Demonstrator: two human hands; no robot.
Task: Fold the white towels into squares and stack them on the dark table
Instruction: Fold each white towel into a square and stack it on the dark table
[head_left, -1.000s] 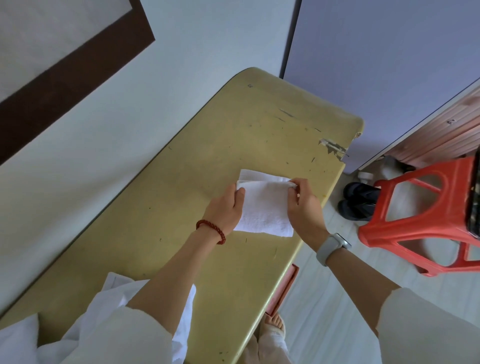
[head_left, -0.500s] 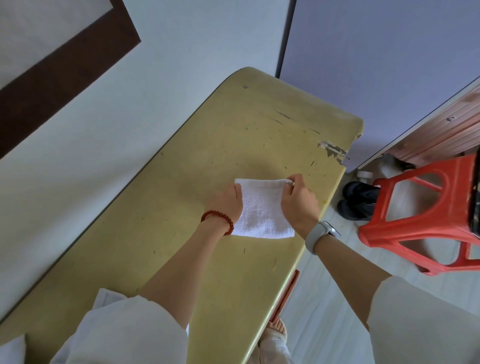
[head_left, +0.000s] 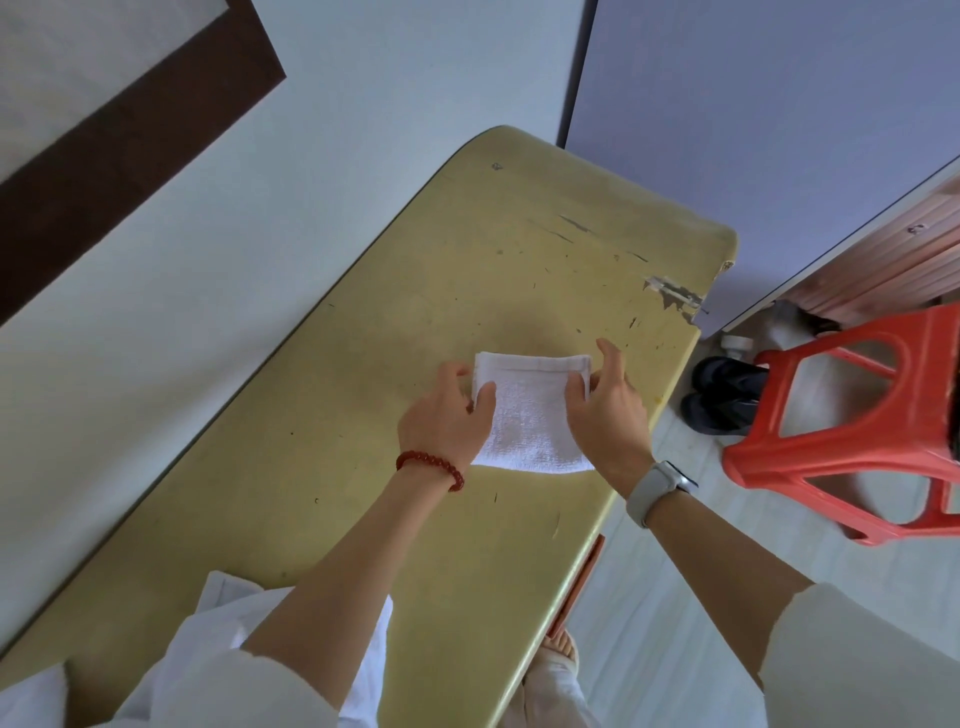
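Nearest, I note unfolded white cloth (head_left: 228, 613) partly hidden beneath the left forearm. Further on, the left hand (head_left: 447, 415) and right hand (head_left: 605, 410) pinch opposite side edges of the folded towel (head_left: 530, 421), which lies flat on the yellow table (head_left: 363, 364); fingertips are partly concealed. Right of the table stands a red stool (head_left: 852, 431), masking dark shoes (head_left: 722, 395).

Looked like a plain room in a home: worn, scratched yellow surface (head_left: 457, 322) pushed against a pale wall (head_left: 218, 270), red plastic stool (head_left: 852, 426) on light floor tiles (head_left: 675, 613), dark sandals (head_left: 722, 395) parked by a wooden cabinet (head_left: 893, 265). Nothing commercial about it.
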